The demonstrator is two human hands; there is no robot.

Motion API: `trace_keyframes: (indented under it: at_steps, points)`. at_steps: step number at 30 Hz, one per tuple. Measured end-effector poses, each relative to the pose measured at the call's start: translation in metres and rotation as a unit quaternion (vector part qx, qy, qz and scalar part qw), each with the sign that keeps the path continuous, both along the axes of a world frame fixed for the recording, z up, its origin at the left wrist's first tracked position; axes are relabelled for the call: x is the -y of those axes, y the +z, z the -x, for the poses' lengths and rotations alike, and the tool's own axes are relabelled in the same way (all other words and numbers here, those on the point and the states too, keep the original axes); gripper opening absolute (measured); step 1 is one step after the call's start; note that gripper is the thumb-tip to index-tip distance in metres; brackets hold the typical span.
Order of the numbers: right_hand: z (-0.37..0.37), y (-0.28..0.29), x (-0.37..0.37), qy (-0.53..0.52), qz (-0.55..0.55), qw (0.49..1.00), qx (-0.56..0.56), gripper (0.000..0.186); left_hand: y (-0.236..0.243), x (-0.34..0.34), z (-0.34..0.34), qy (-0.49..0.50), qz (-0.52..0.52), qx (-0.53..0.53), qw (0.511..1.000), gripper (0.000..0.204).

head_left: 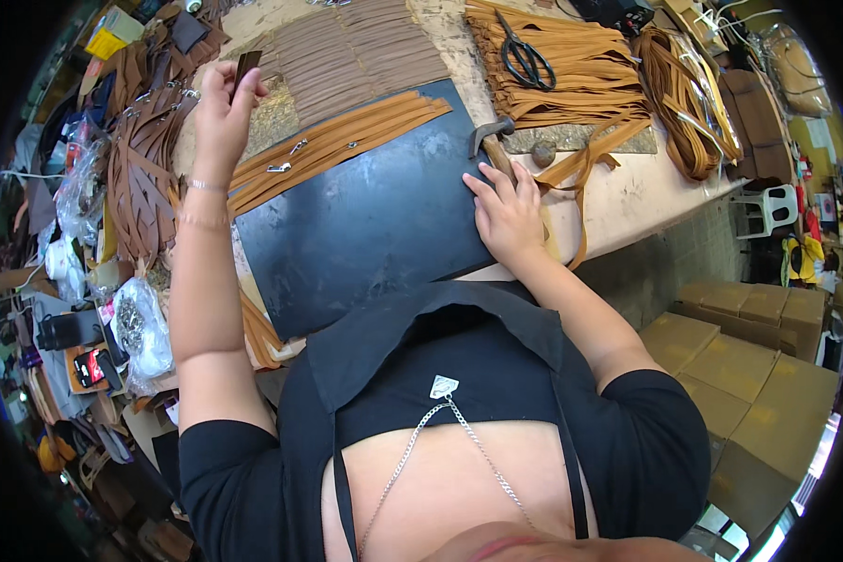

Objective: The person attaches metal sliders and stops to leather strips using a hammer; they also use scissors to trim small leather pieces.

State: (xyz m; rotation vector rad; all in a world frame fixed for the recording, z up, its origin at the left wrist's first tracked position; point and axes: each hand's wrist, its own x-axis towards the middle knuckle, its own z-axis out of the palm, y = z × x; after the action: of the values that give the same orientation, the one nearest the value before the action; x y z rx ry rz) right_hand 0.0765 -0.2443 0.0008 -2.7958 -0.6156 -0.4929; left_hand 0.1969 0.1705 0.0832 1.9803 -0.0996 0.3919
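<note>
My left hand (pixel 223 117) is raised over the far left of the table, pinching a short dark brown strip (pixel 246 67) between thumb and fingers. What the strip is made of cannot be told. My right hand (pixel 509 217) lies with its fingers spread at the right edge of a black mat (pixel 365 215), over the wooden handle of a hammer (pixel 492 133). Long tan zipper strips (pixel 384 125) lie across the far side of the mat, with small silver metal pieces (pixel 279 168) on them.
Rows of brown strips (pixel 365 47) lie beyond the mat. Black-handled scissors (pixel 525 61) rest on a tan strip stack (pixel 571 84), near a coiled brown bundle (pixel 688 112). Hanging brown straps (pixel 145 178) crowd the left. Cardboard boxes (pixel 749 393) and a white stool (pixel 770 211) stand at right.
</note>
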Motion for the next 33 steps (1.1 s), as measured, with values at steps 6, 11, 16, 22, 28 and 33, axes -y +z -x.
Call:
trace_keyframes:
  at_steps: [6,11,16,22,28,33]
  points:
    - [0.004,0.033,-0.051,0.181,-0.47,0.799,-0.328,0.043,0.01,0.106,0.122,-0.181,0.034,-0.215,0.959,0.014]
    - [0.007,0.037,-0.081,0.164,-0.497,0.728,-0.443,0.025,-0.016,0.134,0.167,-0.155,-0.077,-0.18,0.968,0.023]
    - [0.013,0.04,-0.07,0.152,-0.576,0.669,-0.444,0.013,-0.017,0.124,0.185,-0.107,0.016,-0.161,0.981,0.024]
    - [-0.008,0.077,-0.031,0.188,-0.779,0.472,-0.366,0.017,0.057,0.1,0.207,-0.116,0.344,-0.218,0.906,0.028]
    - [-0.026,0.13,0.011,0.205,-0.803,0.504,-0.243,0.01,0.135,0.05,0.243,-0.3,0.07,0.081,0.948,0.007]
    - [-0.046,0.148,0.053,0.14,-0.832,0.517,-0.145,0.007,0.188,-0.021,0.316,-0.263,0.285,0.208,0.898,0.009]
